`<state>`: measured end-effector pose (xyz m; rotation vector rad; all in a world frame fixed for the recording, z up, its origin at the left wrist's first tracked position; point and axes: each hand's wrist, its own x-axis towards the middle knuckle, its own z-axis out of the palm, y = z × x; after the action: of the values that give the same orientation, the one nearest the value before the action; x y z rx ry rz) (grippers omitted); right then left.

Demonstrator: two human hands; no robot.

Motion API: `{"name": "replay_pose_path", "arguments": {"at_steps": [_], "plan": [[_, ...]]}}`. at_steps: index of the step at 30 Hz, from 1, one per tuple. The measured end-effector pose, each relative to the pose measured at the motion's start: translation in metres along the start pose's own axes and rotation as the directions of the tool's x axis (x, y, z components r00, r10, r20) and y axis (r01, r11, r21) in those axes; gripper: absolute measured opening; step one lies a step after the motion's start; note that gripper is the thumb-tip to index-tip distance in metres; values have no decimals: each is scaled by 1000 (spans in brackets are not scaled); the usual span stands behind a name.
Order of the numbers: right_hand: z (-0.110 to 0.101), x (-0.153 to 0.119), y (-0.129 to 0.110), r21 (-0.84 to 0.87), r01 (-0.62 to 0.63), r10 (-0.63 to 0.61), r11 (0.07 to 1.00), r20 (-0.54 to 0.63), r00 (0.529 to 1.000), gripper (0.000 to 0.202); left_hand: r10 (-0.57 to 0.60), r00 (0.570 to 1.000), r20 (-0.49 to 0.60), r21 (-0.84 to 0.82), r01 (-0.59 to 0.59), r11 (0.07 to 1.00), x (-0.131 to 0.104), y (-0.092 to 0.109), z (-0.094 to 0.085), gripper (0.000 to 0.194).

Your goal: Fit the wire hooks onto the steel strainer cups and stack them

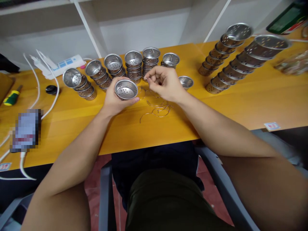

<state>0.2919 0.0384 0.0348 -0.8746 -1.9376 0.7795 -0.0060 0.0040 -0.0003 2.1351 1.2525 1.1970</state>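
Observation:
My left hand (115, 99) is wrapped round a perforated metal cup (126, 89), whose open top tilts toward me. To the right of that cup, my right hand (165, 81) is closed in a pinch on a thin wire (145, 79); only a small bit of it shows at the fingertips. Below the right hand, several curved copper-coloured wires (160, 110) lie loose on the table. Behind both hands stand short stacks of the same perforated cups (133, 65). One more cup (186, 82) is partly hidden behind my right wrist.
Two tall leaning cup stacks (227, 77) stand at the right on the yellow table (134, 138). To the left are a phone (26, 130) with white cables, a power strip (64, 65), a black round cap (51, 89) and a green-yellow screwdriver (12, 97). White shelving (144, 32) borders the back.

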Motion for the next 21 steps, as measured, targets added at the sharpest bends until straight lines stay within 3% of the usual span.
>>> {"name": "replay_pose_path", "arguments": {"at_steps": [6,11,21], "plan": [[16,-10,-19,-37,39,-40,999,-24,999,33,-16,999,-33,55,18,998,1,-1,12,115],[19,-14,-31,-122,42,-46,992,-33,998,23,0,1000,-3,17,0,1000,1,10,25,123],[21,-14,-34,-200,-18,12,980,-31,999,28,3,998,60,12,-3,1000,-2,19,28,115]]}}
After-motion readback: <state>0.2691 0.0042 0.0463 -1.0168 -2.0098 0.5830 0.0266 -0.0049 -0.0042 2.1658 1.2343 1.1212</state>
